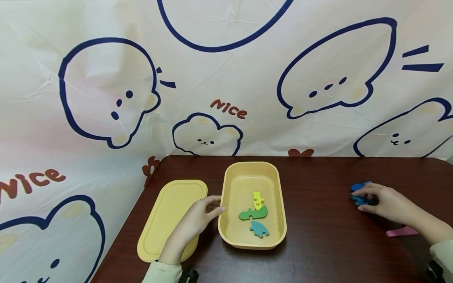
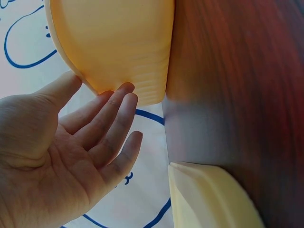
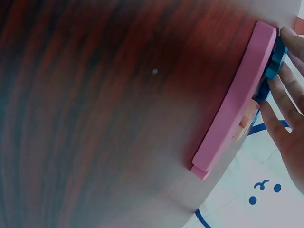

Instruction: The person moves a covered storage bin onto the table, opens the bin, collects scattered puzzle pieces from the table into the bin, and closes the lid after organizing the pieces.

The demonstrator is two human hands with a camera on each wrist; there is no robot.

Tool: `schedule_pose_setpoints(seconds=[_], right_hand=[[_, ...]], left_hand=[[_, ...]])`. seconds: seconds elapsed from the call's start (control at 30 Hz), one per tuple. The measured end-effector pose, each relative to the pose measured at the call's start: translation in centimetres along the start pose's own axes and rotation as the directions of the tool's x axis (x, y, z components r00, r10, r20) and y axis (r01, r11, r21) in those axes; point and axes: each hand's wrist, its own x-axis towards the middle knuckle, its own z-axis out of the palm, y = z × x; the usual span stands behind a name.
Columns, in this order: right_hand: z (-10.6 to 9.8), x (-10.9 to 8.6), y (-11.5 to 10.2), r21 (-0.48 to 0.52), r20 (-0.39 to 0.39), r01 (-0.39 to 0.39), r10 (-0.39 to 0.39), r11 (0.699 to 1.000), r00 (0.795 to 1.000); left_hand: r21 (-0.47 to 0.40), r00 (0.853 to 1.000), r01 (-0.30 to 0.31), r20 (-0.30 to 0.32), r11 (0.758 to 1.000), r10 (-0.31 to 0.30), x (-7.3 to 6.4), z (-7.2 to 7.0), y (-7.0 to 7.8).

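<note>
On the left, my left hand (image 1: 198, 214) rests against the near-left side of a yellow box (image 1: 253, 244), its fingers loosely bent. In the left wrist view, the thumb touches the box rim (image 2: 66, 61) and fingertips meet the outer wall. Inside lie a yellow puzzle piece (image 1: 257, 201), a green puzzle piece (image 1: 253, 213) and a teal puzzle piece (image 1: 260, 229). Far to the right, my right hand (image 1: 387, 202) pinches a blue puzzle piece (image 1: 356, 200) between thumb and fingers, low over the table. More blue shows beside it, partly hidden by the fingers.
Left of the box lies its yellow lid (image 1: 170, 212), partly under my left forearm. A pink piece (image 1: 401, 232) lies beneath my right wrist. In the right wrist view, a peach-coloured piece (image 3: 247, 116) shows behind the pink one. A patterned cloth (image 1: 262, 90) hangs behind the dark table.
</note>
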Motion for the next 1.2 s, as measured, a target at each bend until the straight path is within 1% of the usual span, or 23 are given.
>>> schedule_pose_setpoints(seconds=[0.1, 0.4, 0.67, 1.0, 1.2], right_hand=[[-0.1, 0.0, -0.1, 0.004, -0.012, -0.003, 0.003, 1.0, 1.0], [-0.1, -0.1, -0.5, -0.011, -0.072, 0.032, -0.033, 0.999, 0.997], [-0.3, -0.2, -0.9, -0.008, -0.085, 0.056, -0.057, 0.998, 0.995], [-0.5, -0.3, -2.1, -0.028, -0.128, 0.093, -0.095, 0.995, 0.987], [-0.7, -0.2, -3.1, -0.013, -0.117, 0.123, -0.124, 0.992, 0.985]], left_hand=[[0.001, 1.0, 0.003, -0.002, 1.0, -0.003, 0.0, 0.0, 0.0], [0.007, 1.0, -0.001, -0.004, 1.0, 0.001, 0.1, 0.0, -0.1], [0.007, 1.0, -0.005, -0.005, 1.0, 0.005, 0.0, 0.0, -0.1], [-0.002, 1.0, 0.0, 0.003, 1.0, 0.0, 0.0, 0.0, -0.1], [0.0, 1.0, 0.008, 0.002, 1.0, -0.008, 0.0, 0.0, 0.0]])
